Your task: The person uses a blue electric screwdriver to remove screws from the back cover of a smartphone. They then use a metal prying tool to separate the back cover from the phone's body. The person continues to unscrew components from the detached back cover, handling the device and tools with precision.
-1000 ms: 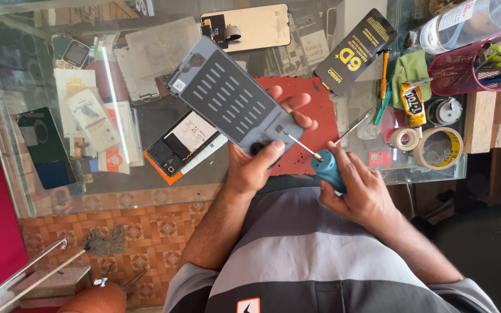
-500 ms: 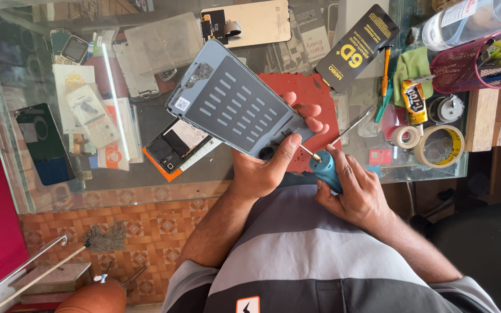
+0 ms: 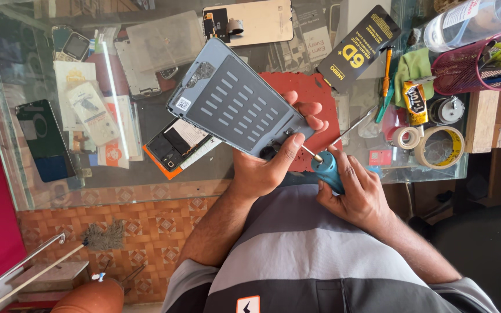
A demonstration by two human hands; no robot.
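Above a striped grey lap, the person's left hand (image 3: 265, 168) gripped the lower end of a grey phone frame (image 3: 236, 104), thumb pressed over its face and fingers curled behind, holding it tilted over the glass counter (image 3: 204, 174). The right hand (image 3: 358, 194) was closed around the blue handle of a screwdriver (image 3: 327, 165), whose thin shaft met the frame just beside the thumb.

The risk appeared to lie at that tip: with the frame held in the air rather than braced, a slip could score the part or jab the thumb, and a freed screw (too small to make out here) could drop to the tiled floor.

Behind the hands lay a red work mat (image 3: 314, 95) and an opened phone (image 3: 172, 145) on an orange card. Further right sat two tape rolls (image 3: 439, 145) and a glue tube (image 3: 416, 104).

At the far right, a pink mesh basket (image 3: 465, 72) held green-handled scissors and other tools, with a clear plastic bottle (image 3: 465, 20) lying just above it; its contents could not be told. A clear lidded box (image 3: 166, 40) rested at the far edge.
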